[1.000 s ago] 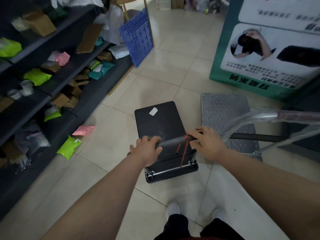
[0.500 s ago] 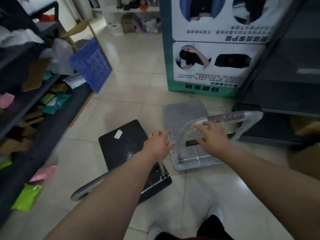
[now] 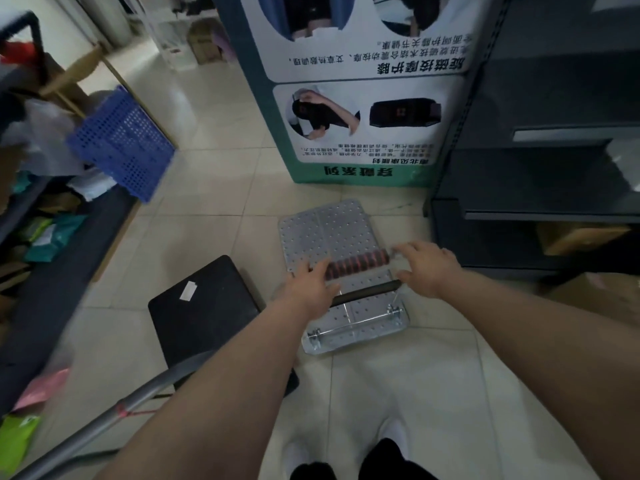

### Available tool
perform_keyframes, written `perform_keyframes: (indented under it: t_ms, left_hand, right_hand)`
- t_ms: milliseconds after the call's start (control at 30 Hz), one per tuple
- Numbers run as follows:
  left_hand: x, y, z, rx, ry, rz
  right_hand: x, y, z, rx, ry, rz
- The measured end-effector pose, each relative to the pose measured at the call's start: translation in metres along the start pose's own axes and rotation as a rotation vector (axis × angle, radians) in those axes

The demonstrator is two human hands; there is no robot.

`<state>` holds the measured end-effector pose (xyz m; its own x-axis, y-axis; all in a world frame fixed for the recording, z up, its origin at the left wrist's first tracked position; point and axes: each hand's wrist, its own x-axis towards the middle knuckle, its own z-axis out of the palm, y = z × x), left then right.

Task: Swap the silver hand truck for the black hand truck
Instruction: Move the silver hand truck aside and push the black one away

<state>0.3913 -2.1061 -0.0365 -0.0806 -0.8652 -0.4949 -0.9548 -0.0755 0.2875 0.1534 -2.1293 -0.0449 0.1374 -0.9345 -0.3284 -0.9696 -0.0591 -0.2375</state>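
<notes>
The silver hand truck [image 3: 325, 230] stands on the tiled floor in front of me, its perforated deck pointing away. Its handle [image 3: 356, 263] carries a red and black striped wrap. My left hand [image 3: 308, 289] lies over the left end of that handle. My right hand [image 3: 429, 268] has fingers and thumb around the right end. The black hand truck [image 3: 204, 313] sits just to the left with a white sticker on its deck. Its grey handle [image 3: 104, 427] slants down toward the lower left, with no hand on it.
A green and white display stand [image 3: 360, 133] rises just beyond the silver deck. Dark shelving [image 3: 536, 202] lines the right side. Shelves with parcels [image 3: 41, 237] run along the left, with a blue plastic crate [image 3: 121, 143] leaning there. My feet [image 3: 346, 455] are at the bottom edge.
Both hands left the black hand truck's handle and moved right onto the silver hand truck's handle. The black truck's handle now leans toward the lower left. My view turned right.
</notes>
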Motion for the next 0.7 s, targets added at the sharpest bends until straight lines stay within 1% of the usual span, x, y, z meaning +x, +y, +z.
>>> perform_keyframes:
  t_ms: [100, 167, 233, 300, 400, 500, 700]
  left_hand:
    - [0.008, 0.008, 0.008, 0.041, 0.034, -0.046]
    - [0.01, 0.011, 0.013, 0.084, 0.057, -0.06]
    - [0.01, 0.011, 0.016, 0.106, 0.03, -0.074]
    - [0.01, 0.011, 0.019, 0.068, -0.001, -0.092]
    - [0.003, 0.018, 0.03, 0.017, 0.053, -0.119]
    - [-0.005, 0.024, 0.041, 0.006, 0.121, -0.128]
    - [-0.006, 0.033, 0.048, 0.022, 0.132, -0.113]
  right_hand:
    - [0.014, 0.008, 0.002, 0.055, -0.033, -0.022]
    - [0.02, 0.012, 0.005, 0.145, -0.04, -0.017]
    - [0.02, 0.014, 0.01, 0.259, -0.032, -0.005]
    - [0.016, 0.018, 0.017, 0.305, -0.001, -0.028]
    - [0.007, 0.028, 0.026, 0.314, 0.049, -0.082]
    - [0.002, 0.035, 0.028, 0.286, 0.019, -0.116]
    - [-0.004, 0.046, 0.03, 0.218, -0.003, -0.113]
